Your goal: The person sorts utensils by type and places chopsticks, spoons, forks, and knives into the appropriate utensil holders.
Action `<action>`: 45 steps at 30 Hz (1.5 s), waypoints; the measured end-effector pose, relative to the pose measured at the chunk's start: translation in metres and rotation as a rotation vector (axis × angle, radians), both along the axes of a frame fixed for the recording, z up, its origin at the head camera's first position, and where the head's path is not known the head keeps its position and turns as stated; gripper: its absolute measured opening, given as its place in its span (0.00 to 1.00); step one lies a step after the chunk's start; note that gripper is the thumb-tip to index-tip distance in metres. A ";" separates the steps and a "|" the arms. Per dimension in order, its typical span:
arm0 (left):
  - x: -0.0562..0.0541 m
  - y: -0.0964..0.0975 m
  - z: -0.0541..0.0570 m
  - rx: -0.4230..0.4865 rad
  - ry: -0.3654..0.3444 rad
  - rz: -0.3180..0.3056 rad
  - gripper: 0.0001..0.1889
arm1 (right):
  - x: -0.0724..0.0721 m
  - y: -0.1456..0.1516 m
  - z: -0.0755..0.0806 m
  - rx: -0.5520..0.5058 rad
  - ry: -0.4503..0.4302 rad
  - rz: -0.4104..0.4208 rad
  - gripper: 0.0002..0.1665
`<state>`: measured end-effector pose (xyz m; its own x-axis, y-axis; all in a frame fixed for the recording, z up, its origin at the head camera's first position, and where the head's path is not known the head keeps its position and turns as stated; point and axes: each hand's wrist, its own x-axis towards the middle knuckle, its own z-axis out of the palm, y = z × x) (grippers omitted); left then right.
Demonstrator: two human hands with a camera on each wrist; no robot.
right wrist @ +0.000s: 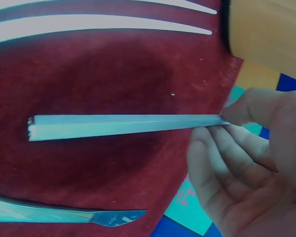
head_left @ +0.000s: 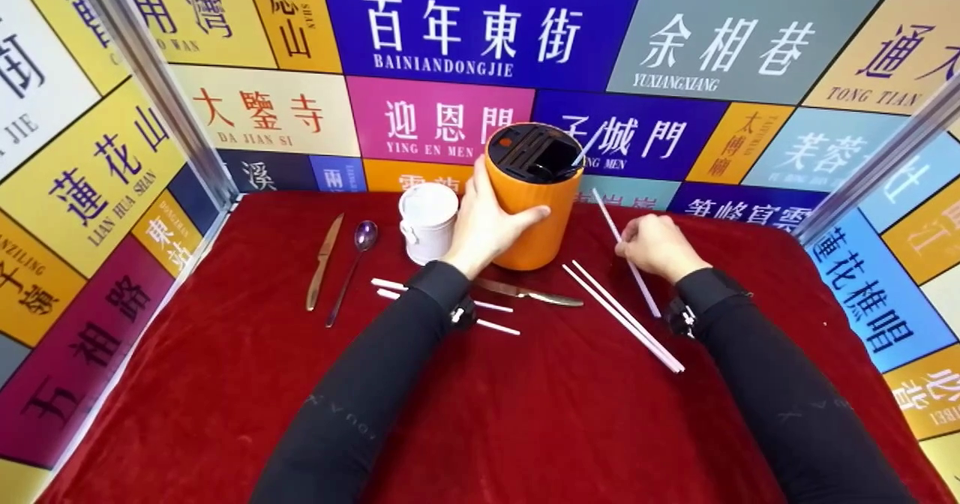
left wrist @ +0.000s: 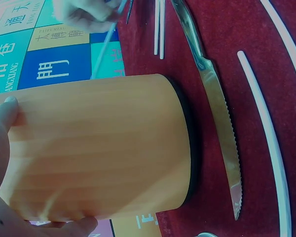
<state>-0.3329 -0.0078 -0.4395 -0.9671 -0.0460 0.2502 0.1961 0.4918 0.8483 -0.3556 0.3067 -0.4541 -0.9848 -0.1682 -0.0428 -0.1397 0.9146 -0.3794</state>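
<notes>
Black sleeves [head_left: 352, 384] reach forward over a red cloth [head_left: 525, 444], the left one crossing two chopsticks [head_left: 499, 327] and hiding part of them. Two more chopsticks [head_left: 622, 319] lie parallel, near a serrated knife [head_left: 551, 298]. Leftward lie a spoon [head_left: 365, 235] and another knife [head_left: 325, 260]. The hands are apart: the right hand [head_left: 656, 245] pinches a pale chopstick [head_left: 643, 286]; the left hand [head_left: 487, 226] grips an orange holder [head_left: 536, 219] beside a white canister [head_left: 430, 223] towards the cloth's far edge. Behind, metal posts [head_left: 161, 76] frame colourful lettered walls [head_left: 487, 20].
</notes>
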 end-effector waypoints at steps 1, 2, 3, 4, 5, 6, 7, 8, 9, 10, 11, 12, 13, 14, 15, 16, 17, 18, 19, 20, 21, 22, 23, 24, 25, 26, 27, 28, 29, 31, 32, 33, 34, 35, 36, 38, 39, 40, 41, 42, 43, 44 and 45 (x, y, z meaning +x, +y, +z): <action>0.000 0.000 0.000 0.000 0.000 0.001 0.67 | 0.000 0.000 0.003 -0.022 0.016 -0.008 0.11; -0.001 0.000 -0.001 -0.001 -0.001 0.001 0.67 | -0.001 -0.001 0.006 -0.045 0.033 -0.020 0.12; -0.001 0.000 -0.001 -0.001 -0.003 0.001 0.67 | -0.001 -0.002 0.009 -0.070 0.050 -0.029 0.12; -0.001 0.000 -0.001 -0.002 -0.005 0.003 0.67 | -0.001 -0.003 0.013 -0.093 0.068 -0.040 0.12; -0.002 0.000 -0.001 0.000 -0.007 0.004 0.67 | -0.001 -0.004 0.017 -0.117 0.083 -0.049 0.13; -0.002 0.000 -0.001 0.001 -0.010 0.005 0.67 | -0.002 -0.004 0.021 -0.138 0.100 -0.059 0.13; -0.002 0.000 -0.001 0.001 -0.010 0.005 0.67 | -0.002 -0.005 0.025 -0.157 0.116 -0.066 0.13; -0.002 0.000 -0.001 0.000 -0.011 0.006 0.67 | -0.002 -0.006 0.030 -0.175 0.129 -0.075 0.13; -0.002 0.000 -0.001 -0.001 -0.010 0.006 0.67 | -0.001 -0.007 0.035 -0.195 0.141 -0.080 0.13; -0.002 0.000 -0.001 -0.001 -0.008 0.005 0.67 | -0.001 -0.008 0.039 -0.214 0.158 -0.088 0.13; -0.002 0.000 -0.001 -0.001 -0.008 0.005 0.67 | -0.001 -0.009 0.044 -0.232 0.175 -0.096 0.13; -0.002 0.000 -0.001 -0.002 -0.007 0.004 0.67 | -0.001 -0.010 0.048 -0.250 0.196 -0.105 0.13; -0.001 0.000 -0.001 -0.003 -0.006 0.003 0.67 | -0.001 -0.011 0.053 -0.270 0.216 -0.113 0.13; -0.001 0.000 -0.001 -0.004 -0.005 0.003 0.66 | -0.001 -0.013 0.058 -0.294 0.233 -0.120 0.13; -0.001 0.000 -0.001 -0.002 -0.003 0.001 0.66 | -0.001 -0.014 0.062 -0.322 0.248 -0.127 0.13; -0.001 0.000 -0.001 -0.001 -0.003 0.001 0.66 | 0.000 -0.014 0.067 -0.347 0.262 -0.138 0.14; 0.000 0.000 0.000 0.000 -0.001 0.001 0.66 | 0.000 -0.015 0.072 -0.376 0.273 -0.146 0.14; 0.000 0.000 0.000 0.001 0.003 0.000 0.66 | 0.000 -0.016 0.077 -0.405 0.285 -0.155 0.14; 0.000 0.000 -0.001 0.002 0.006 -0.001 0.65 | 0.001 -0.017 0.082 -0.443 0.295 -0.160 0.14; 0.000 0.000 0.000 0.004 0.007 -0.001 0.65 | 0.001 -0.018 0.087 -0.484 0.301 -0.166 0.14; 0.000 0.000 0.000 0.004 0.008 0.000 0.65 | 0.001 -0.019 0.092 -0.519 0.311 -0.171 0.14; 0.000 0.000 0.000 0.003 0.007 0.001 0.65 | 0.001 -0.020 0.096 -0.553 0.328 -0.175 0.14; -0.001 0.000 0.000 0.002 0.006 0.001 0.65 | 0.001 -0.021 0.101 -0.593 0.346 -0.175 0.13; -0.001 0.000 0.000 0.002 0.004 0.002 0.65 | 0.000 -0.022 0.105 -0.631 0.366 -0.176 0.12; -0.002 0.000 0.000 -0.002 -0.001 0.003 0.66 | 0.000 -0.024 0.109 -0.673 0.382 -0.177 0.11; -0.002 0.000 -0.001 -0.006 -0.005 0.005 0.66 | 0.001 -0.025 0.113 -0.708 0.395 -0.180 0.10; -0.002 0.000 -0.001 -0.009 -0.008 0.006 0.66 | 0.001 -0.027 0.117 -0.738 0.414 -0.180 0.10; -0.002 0.000 -0.001 -0.011 -0.008 0.007 0.66 | 0.001 -0.029 0.122 -0.765 0.432 -0.180 0.08; -0.003 0.000 -0.001 -0.012 -0.008 0.007 0.66 | 0.002 -0.031 0.126 -0.786 0.442 -0.179 0.07; -0.003 0.001 -0.002 -0.012 -0.003 0.007 0.66 | 0.005 -0.034 0.135 -0.823 0.456 -0.179 0.07; -0.003 0.001 -0.002 -0.008 0.000 0.006 0.66 | 0.006 -0.036 0.139 -0.833 0.463 -0.178 0.07; -0.003 0.001 -0.002 -0.004 0.003 0.004 0.65 | 0.008 -0.037 0.143 -0.841 0.473 -0.177 0.07; -0.003 0.001 -0.002 -0.002 0.005 0.004 0.65 | 0.009 -0.039 0.147 -0.851 0.480 -0.177 0.07; -0.003 0.001 -0.002 0.002 0.006 0.003 0.65 | 0.009 -0.040 0.150 -0.862 0.487 -0.175 0.07; -0.003 0.001 -0.002 0.004 0.005 0.003 0.65 | 0.010 -0.041 0.153 -0.875 0.496 -0.174 0.07; -0.002 0.001 -0.001 0.003 0.000 0.002 0.66 | 0.010 -0.042 0.158 -0.903 0.521 -0.161 0.06; -0.002 0.001 -0.001 0.003 -0.002 0.002 0.66 | 0.010 -0.042 0.160 -0.938 0.527 -0.149 0.06; -0.002 0.001 -0.001 0.004 -0.003 0.002 0.66 | 0.009 -0.042 0.162 -0.971 0.535 -0.136 0.05; -0.002 0.001 -0.001 0.006 -0.003 0.001 0.66 | 0.008 -0.042 0.163 -1.003 0.540 -0.124 0.05; -0.001 0.001 -0.001 0.005 -0.003 0.000 0.66 | 0.007 -0.042 0.165 -1.036 0.546 -0.111 0.05; -0.001 0.001 0.000 0.004 -0.001 -0.001 0.66 | 0.007 -0.042 0.167 -1.076 0.546 -0.099 0.04; -0.001 0.001 0.000 0.007 0.000 -0.002 0.66 | 0.006 -0.042 0.168 -1.110 0.544 -0.092 0.05; -0.001 0.001 0.000 0.009 0.002 -0.002 0.66 | 0.006 -0.043 0.170 -1.139 0.540 -0.087 0.05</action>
<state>-0.3342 -0.0071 -0.4397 -0.9667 -0.0459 0.2517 0.1989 0.4839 0.8522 -0.3496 0.2640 -0.2840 -0.8411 0.2208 0.4937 -0.4785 0.1216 -0.8696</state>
